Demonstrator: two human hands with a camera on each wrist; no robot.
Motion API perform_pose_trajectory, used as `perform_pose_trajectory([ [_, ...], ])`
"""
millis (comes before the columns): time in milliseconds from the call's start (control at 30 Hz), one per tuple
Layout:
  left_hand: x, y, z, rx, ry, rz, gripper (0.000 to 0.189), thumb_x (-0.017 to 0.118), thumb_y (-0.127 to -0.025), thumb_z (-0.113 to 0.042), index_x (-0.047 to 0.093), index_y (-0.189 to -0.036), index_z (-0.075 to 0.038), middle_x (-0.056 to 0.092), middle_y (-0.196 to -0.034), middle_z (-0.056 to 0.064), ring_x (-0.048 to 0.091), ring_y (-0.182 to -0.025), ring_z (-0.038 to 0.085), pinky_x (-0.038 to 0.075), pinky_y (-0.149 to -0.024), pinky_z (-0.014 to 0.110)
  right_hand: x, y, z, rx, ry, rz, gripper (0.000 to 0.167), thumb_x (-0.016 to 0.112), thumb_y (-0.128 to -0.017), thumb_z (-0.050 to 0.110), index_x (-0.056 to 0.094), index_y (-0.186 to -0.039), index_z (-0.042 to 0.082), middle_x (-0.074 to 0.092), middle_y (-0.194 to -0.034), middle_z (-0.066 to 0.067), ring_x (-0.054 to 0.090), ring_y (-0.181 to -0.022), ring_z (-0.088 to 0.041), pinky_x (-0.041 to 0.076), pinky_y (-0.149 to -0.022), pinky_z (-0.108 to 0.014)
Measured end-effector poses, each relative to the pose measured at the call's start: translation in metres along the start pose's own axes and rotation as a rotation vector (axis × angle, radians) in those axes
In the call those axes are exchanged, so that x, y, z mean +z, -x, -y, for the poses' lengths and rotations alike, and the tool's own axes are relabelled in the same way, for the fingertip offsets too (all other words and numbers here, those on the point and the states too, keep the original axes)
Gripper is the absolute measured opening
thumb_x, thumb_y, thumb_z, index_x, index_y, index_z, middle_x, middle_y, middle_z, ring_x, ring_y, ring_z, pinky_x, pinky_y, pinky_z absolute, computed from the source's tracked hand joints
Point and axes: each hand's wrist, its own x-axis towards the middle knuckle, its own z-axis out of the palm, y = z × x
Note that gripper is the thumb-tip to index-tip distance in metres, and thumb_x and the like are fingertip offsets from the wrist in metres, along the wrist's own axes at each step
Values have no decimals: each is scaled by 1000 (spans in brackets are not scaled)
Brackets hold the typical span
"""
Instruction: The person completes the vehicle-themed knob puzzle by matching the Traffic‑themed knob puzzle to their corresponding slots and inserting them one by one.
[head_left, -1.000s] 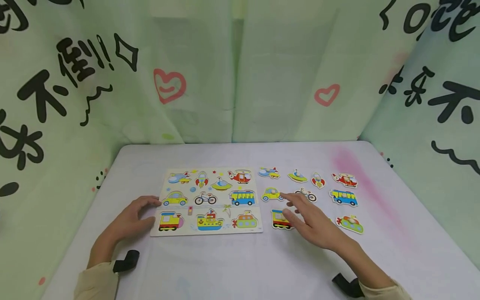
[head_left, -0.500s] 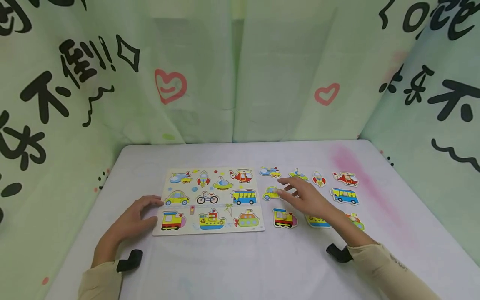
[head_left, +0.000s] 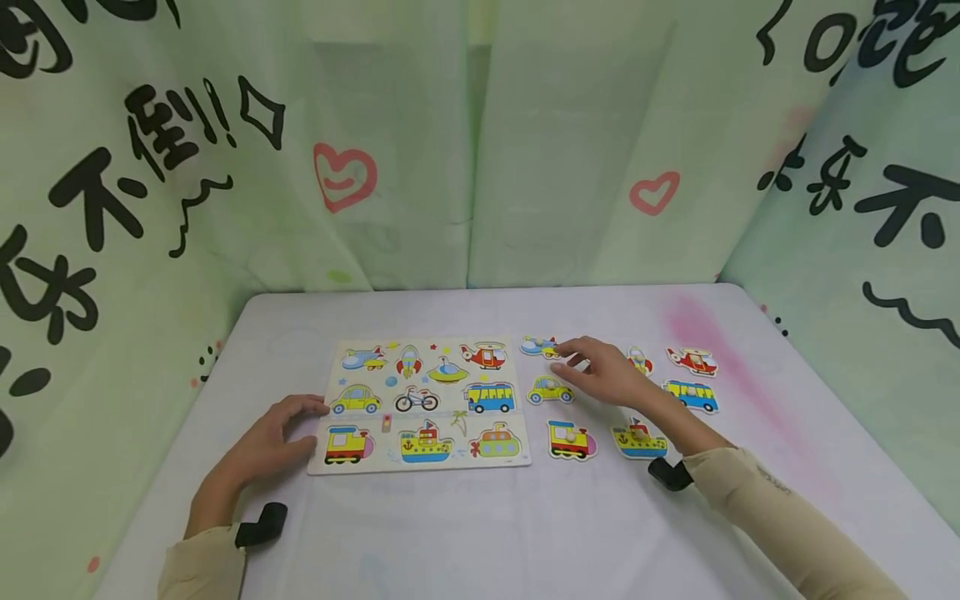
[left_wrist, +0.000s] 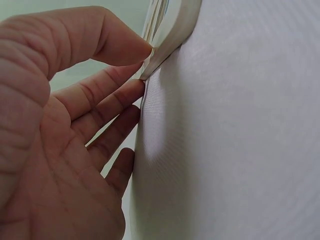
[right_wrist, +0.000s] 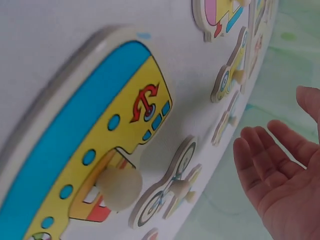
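My left hand [head_left: 258,446] rests at the left edge of the puzzle board [head_left: 442,463], which bears printed vehicle pictures. Thumb and fingertips touch the board's side in the left wrist view. Over the loose pieces hovers my right hand [head_left: 607,375], nothing held, its fingertips beside the airplane piece [head_left: 534,346]. Just below them lies the yellow car piece [head_left: 550,389]. Nearer the front are the train piece [head_left: 570,439] and the ship piece [right_wrist: 107,125], which has a round wooden knob. The bicycle piece [right_wrist: 165,185] shows in the right wrist view; my hand hides it in the head view.
To the right lie the helicopter piece [head_left: 692,362], the bus piece [head_left: 692,396] and the rocket piece [head_left: 640,361]. A white cloth [head_left: 420,542] covers the table. Green curtains [head_left: 555,167] with black writing and red hearts stand behind and at both sides.
My right hand has moved from beside the car and train pieces up to the airplane piece, uncovering the train and ship pieces. My left hand stays at the board's edge.
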Motion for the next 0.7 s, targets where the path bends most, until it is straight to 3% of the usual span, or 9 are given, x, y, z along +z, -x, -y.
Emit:
perform_pose_trajectory([
  [367, 2, 1, 3, 9, 0, -3, 40, 68, -88, -2, 62, -127, -4, 49, -147, 24, 36, -141, 48, 30, -115, 69, 0, -21, 1, -39, 71, 13, 39, 73, -94, 23, 68, -124, -1, 71, -120, -16, 67, -104, -29, 59, -84, -43],
  [700, 2, 0, 3, 13, 1, 0, 40, 68, -88, -2, 62, -127, -4, 49, -147, 24, 37, -141, 48, 31, -115, 69, 1, -40, 5, -7, 166, 56, 42, 74, -93, 25, 68, -125, -1, 71, -119, -15, 66, -107, -31, 57, -91, -47],
])
